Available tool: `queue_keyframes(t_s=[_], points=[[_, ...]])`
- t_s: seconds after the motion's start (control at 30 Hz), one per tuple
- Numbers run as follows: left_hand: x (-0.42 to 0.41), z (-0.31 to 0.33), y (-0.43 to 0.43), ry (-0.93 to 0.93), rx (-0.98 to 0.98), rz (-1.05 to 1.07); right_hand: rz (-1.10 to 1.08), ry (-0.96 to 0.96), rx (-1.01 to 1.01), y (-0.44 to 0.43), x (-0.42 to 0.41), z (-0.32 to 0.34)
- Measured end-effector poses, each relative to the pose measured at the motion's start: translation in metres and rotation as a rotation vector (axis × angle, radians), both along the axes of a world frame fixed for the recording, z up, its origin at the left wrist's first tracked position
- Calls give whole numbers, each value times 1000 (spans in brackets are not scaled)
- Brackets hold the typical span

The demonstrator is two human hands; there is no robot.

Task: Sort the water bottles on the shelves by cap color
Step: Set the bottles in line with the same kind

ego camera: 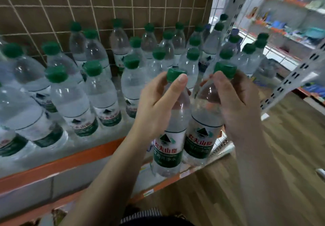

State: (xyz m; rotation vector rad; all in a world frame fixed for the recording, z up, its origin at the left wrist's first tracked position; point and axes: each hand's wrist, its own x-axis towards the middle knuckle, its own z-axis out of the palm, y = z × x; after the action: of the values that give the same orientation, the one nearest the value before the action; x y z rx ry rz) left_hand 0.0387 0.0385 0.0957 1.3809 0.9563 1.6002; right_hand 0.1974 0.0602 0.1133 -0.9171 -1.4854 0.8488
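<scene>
Nearest, a striped fabric edge (pixel 140 216) at the bottom, then two bare forearms reaching up and forward. Left hand (pixel 158 106) wrapped around the shoulder of a clear plastic bottle (pixel 168 137), fingers clamped on it, thumb pressed beside its ridged green cap (pixel 174 75). Right hand (pixel 235 102) closed over the neck and shoulder of a second bottle (pixel 202 129), fingers curled tight just under its own green cap (pixel 225 69). Both bottles side by side, touching or nearly so, slightly tilted, at the front right end of the shelf; whether the bases rest on it cannot be told. Smooth, tapering bodies, glossy white-and-green labels with red characters and a dark mountain mark.

Below them, an orange metal shelf lip (pixel 70 157) with a pale face under it. To the right, wood-grain floor (pixel 263 181).

Further back on the same shelf, rows of matching green-capped bottles (pixel 73 99), standing close together, blurred toward the left. Behind, a cream wire grid (pixel 88 2) over brown backing. At right, a white perforated upright (pixel 290 83), and beyond it hazy shelves of coloured goods (pixel 281 19).
</scene>
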Motion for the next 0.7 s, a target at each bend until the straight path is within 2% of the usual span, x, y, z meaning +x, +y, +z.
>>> queue_keyframes(t_s=[0.17, 0.4, 0.7], points=[[35, 35, 26, 30, 74, 89, 56, 64, 23, 41, 32, 29], [45, 115, 77, 120, 245, 152, 140, 134, 114, 100, 45, 105], [29, 190, 130, 83, 289, 176, 158, 183, 272, 171, 44, 175]])
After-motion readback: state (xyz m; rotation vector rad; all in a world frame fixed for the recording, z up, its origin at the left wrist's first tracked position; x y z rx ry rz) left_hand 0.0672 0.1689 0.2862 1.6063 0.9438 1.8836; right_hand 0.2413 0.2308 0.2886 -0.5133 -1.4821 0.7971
